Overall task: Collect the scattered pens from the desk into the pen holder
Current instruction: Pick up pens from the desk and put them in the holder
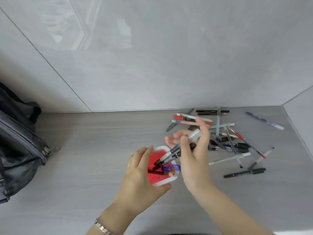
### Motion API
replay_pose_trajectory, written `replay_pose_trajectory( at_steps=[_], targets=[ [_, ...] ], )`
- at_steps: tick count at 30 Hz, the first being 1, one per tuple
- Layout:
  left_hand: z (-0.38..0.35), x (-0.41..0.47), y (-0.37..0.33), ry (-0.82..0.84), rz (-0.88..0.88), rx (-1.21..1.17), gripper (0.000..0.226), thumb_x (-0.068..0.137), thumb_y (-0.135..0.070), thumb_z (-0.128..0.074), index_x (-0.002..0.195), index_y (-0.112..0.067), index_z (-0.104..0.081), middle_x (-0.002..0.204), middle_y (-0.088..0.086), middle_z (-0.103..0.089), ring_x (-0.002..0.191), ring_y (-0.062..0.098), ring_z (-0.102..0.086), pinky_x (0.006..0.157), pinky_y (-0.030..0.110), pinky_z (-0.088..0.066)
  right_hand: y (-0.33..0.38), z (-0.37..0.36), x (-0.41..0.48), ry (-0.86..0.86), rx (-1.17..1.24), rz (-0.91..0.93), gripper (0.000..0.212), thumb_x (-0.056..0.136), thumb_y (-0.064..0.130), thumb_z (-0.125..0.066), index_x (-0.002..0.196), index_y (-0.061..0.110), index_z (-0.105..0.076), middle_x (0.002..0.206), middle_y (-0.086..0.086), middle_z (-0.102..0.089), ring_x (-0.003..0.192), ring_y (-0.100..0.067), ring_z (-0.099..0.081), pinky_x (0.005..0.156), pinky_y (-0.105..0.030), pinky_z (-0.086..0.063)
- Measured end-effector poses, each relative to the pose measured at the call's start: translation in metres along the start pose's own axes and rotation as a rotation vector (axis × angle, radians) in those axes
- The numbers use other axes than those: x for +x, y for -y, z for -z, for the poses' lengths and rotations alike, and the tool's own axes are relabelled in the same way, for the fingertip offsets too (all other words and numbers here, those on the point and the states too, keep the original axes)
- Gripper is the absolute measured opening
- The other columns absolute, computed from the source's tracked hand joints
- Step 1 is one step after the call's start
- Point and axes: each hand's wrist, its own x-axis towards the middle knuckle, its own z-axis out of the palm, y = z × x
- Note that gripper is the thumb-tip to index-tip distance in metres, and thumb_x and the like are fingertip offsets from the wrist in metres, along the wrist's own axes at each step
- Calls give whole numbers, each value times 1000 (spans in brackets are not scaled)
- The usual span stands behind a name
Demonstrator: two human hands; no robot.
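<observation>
The pen holder is white outside and red inside and stands on the grey desk. My left hand grips its left side. My right hand holds a bunch of pens slanted down, their tips inside the holder's mouth. A blue-capped pen lies in the holder. A pile of scattered pens lies on the desk just behind and right of my right hand. A black marker lies apart at the front of the pile, and a blue-grey pen lies alone at the far right.
A dark grey backpack with a zipper pull sits at the left edge of the desk. A grey tiled wall rises behind the desk, and a side wall closes the right corner. A bracelet is on my left wrist.
</observation>
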Motion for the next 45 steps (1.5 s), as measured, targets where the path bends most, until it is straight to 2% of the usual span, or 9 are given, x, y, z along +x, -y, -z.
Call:
replay_pose_trajectory(
  at_steps=[4, 9, 12, 15, 18, 23, 29, 38, 45],
  targets=[
    [-9, 5, -9, 9, -93, 107, 99, 48, -40, -84, 132, -14, -39, 119, -18, -34, 111, 1, -31, 93, 19, -30, -18, 22, -19, 152, -331, 24, 27, 94, 8, -43, 98, 35, -46, 90, 5, -61, 82, -3, -62, 67, -12, -52],
    [-24, 16, -21, 72, -118, 87, 98, 48, -40, -78, 134, -17, -37, 120, -15, -35, 108, -1, -28, 95, 21, -28, -17, 74, -20, 343, -616, 106, 29, 89, 47, -39, 103, 37, -63, 123, 29, -45, 123, -5, -43, 99, -26, -44],
    [-31, 20, -25, 95, -133, 85, 96, 52, -41, -78, 136, -22, -34, 120, -18, -32, 113, 4, -30, 96, 20, -26, -13, 126, -7, 175, -628, 95, 22, 88, 36, -44, 103, 41, -60, 113, 31, -56, 111, 3, -53, 93, -5, -37],
    [-32, 17, -25, 102, -86, 65, 95, 55, -39, -81, 136, -23, -33, 120, -21, -29, 112, -1, -26, 95, 17, -25, -41, 203, 9, -17, -994, -4, 24, 84, 4, -58, 99, 20, -67, 98, 13, -66, 94, -19, -64, 83, -26, -50],
    [-29, 10, -20, 97, -44, 55, 94, 55, -33, -83, 135, -22, -34, 119, -23, -28, 110, -6, -24, 94, 14, -24, -68, 253, 14, 92, -1406, -135, 28, 65, -12, -70, 87, 5, -69, 88, -15, -69, 84, -41, -63, 77, -46, -51],
    [-22, 2, -10, 82, 20, 46, 95, 50, -30, -86, 132, -24, -39, 109, -40, -23, 110, -4, -27, 94, 19, -26, -85, 257, 21, 290, -1667, 18, 35, 47, 4, -88, 74, 12, -66, 72, -9, -63, 68, -34, -61, 63, -37, -53],
    [-14, -9, -3, 42, 84, 4, 101, 45, -28, -89, 132, -27, -37, 110, -37, -27, 111, -3, -26, 94, 19, -25, -79, 229, 51, 406, -1719, 115, 46, 68, -17, -57, 108, 5, -57, 98, -14, -58, 90, -34, -57, 74, -38, -44],
    [-5, -22, 6, -49, 151, 20, 100, 48, -20, -89, 134, -19, -38, 118, -16, -33, 112, -1, -28, 94, 19, -24, -49, 183, 47, 744, -1881, 119, 19, 77, 22, -72, 85, 10, -61, 83, -7, -66, 79, -28, -61, 68, -33, -52],
    [-15, -19, 9, -61, 95, 82, 99, 51, -23, -87, 135, -17, -36, 120, -15, -29, 115, 4, -31, 97, 22, -29, 46, 86, 2, 778, -1249, -69, 26, 96, 38, -30, 95, 19, -48, 84, -4, -61, 82, -25, -56, 73, -39, -45]
  ],
)
